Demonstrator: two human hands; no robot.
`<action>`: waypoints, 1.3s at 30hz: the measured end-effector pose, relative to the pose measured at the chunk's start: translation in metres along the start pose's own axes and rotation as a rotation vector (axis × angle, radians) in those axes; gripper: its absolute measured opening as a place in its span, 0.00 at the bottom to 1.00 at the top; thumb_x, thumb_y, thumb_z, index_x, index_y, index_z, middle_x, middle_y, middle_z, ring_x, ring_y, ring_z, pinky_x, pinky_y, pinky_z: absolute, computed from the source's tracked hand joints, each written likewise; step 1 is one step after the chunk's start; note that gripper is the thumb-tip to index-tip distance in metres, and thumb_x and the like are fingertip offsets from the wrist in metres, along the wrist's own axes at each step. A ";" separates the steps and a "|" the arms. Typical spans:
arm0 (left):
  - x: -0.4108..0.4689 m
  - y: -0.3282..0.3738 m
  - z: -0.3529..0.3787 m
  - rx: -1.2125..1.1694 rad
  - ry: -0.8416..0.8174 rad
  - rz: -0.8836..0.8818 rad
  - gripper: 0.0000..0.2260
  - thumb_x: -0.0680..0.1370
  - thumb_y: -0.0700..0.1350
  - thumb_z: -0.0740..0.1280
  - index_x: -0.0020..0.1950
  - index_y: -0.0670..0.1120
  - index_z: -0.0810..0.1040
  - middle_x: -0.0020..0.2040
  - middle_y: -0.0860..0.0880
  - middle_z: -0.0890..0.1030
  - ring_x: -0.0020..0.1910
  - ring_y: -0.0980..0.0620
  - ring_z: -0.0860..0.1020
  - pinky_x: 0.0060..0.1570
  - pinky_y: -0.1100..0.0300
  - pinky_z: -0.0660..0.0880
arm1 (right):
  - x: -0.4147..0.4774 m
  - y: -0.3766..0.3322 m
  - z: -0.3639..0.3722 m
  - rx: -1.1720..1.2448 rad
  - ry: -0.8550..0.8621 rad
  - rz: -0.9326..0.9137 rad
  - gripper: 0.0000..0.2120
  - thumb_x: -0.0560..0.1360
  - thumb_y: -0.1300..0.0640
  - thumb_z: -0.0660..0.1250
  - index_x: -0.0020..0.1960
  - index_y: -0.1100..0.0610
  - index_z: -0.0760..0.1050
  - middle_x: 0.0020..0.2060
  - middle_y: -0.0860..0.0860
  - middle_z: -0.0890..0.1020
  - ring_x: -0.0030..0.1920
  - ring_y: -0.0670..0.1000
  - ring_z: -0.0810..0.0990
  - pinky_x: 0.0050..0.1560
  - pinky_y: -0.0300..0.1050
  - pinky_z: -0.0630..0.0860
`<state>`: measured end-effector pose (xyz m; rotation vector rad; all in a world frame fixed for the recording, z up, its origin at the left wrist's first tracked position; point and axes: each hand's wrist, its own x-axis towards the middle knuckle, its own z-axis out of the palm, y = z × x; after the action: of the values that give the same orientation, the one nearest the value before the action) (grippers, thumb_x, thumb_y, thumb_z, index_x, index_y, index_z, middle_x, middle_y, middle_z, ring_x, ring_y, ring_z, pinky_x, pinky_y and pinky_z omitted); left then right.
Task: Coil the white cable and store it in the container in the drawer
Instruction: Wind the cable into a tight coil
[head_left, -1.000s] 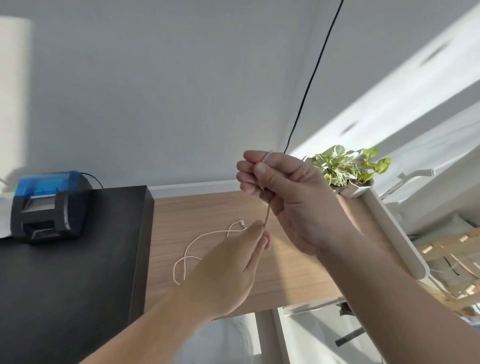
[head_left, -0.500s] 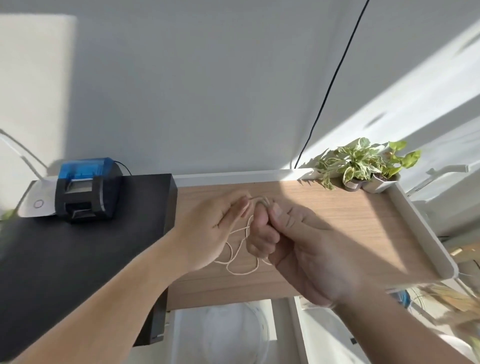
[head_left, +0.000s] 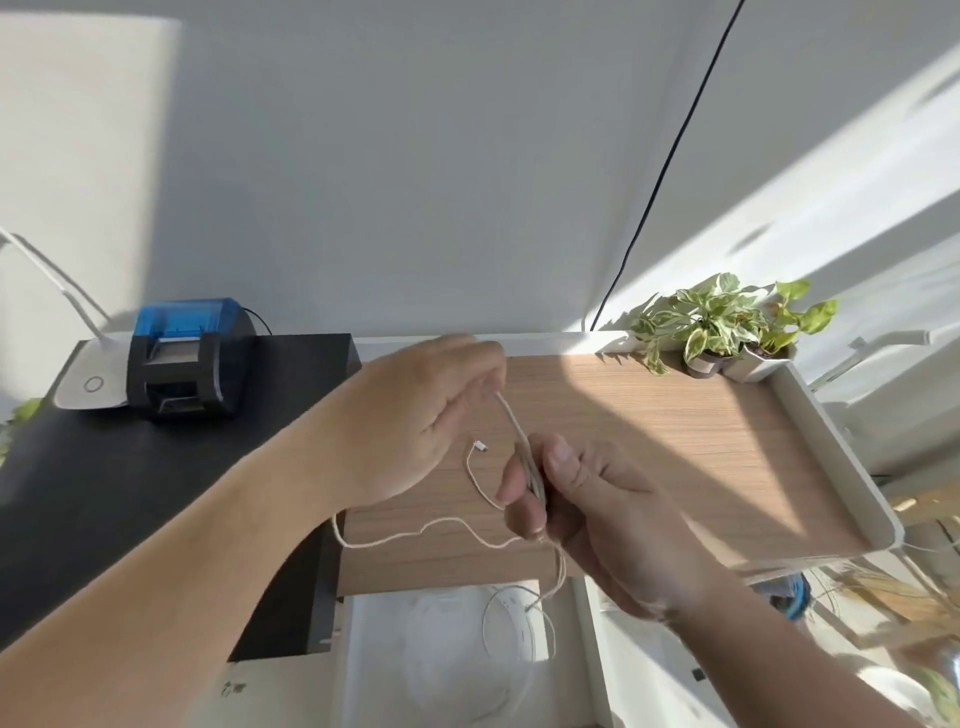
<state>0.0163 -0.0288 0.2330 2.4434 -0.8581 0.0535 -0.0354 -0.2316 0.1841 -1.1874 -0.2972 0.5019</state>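
- Right hand (head_left: 587, 514) low centre, over the front part of the wooden counter (head_left: 675, 441); thumb and fingers (head_left: 522, 512) clenched on a gathered bunch of the white cable (head_left: 447, 527).
- Left hand (head_left: 415, 421) higher and to the left; fingertips pinched on one strand of the same cable, near the top of the hand. Exact contact blurred.
- That strand runs taut and slanted from the left pinch down into the right fist.
- Below the hands a slack length snakes across the counter's front, from under the left wrist to the right hand.
- One free end with a small white plug (head_left: 481, 445) curls up between the two hands.
- More cable drops off the counter's front edge under the right hand and dangles in loops over a white round-rimmed thing (head_left: 457, 670) below; blurred, cannot tell what it is.
- Counter top is light wood with a raised white rim (head_left: 831, 441) on the right side.
- Two small potted plants (head_left: 722, 332) at the far right corner, green-and-white leaves.
- Black surface (head_left: 104, 493) adjoins on the left; on it a black box with a blue lid (head_left: 187, 358), and beside it a white lamp base (head_left: 88, 387).
- Thin black wire (head_left: 670, 156) runs up the pale wall behind.
- Strong sun bands across wall and counter.
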 end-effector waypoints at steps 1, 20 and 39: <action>-0.001 0.000 0.007 -0.143 0.016 -0.014 0.13 0.86 0.48 0.54 0.41 0.53 0.66 0.32 0.56 0.69 0.32 0.56 0.70 0.36 0.63 0.68 | -0.001 -0.005 0.008 0.085 -0.044 -0.029 0.17 0.79 0.47 0.67 0.46 0.62 0.82 0.31 0.52 0.75 0.34 0.51 0.70 0.37 0.45 0.64; -0.014 0.016 0.000 -0.490 0.007 -0.083 0.17 0.84 0.51 0.55 0.38 0.46 0.70 0.30 0.47 0.70 0.30 0.45 0.70 0.34 0.45 0.73 | -0.014 -0.024 0.033 -0.073 -0.046 -0.159 0.15 0.79 0.48 0.66 0.51 0.59 0.82 0.35 0.53 0.78 0.37 0.57 0.73 0.42 0.49 0.72; -0.016 0.025 0.016 -0.720 0.040 -0.070 0.17 0.86 0.46 0.51 0.40 0.41 0.67 0.24 0.50 0.74 0.25 0.51 0.73 0.29 0.55 0.72 | -0.007 -0.031 0.035 0.163 -0.135 -0.159 0.13 0.81 0.55 0.64 0.52 0.65 0.80 0.36 0.57 0.79 0.38 0.56 0.74 0.42 0.46 0.73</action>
<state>-0.0131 -0.0442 0.2280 1.7837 -0.6272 -0.1991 -0.0510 -0.2155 0.2261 -0.9649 -0.4540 0.4589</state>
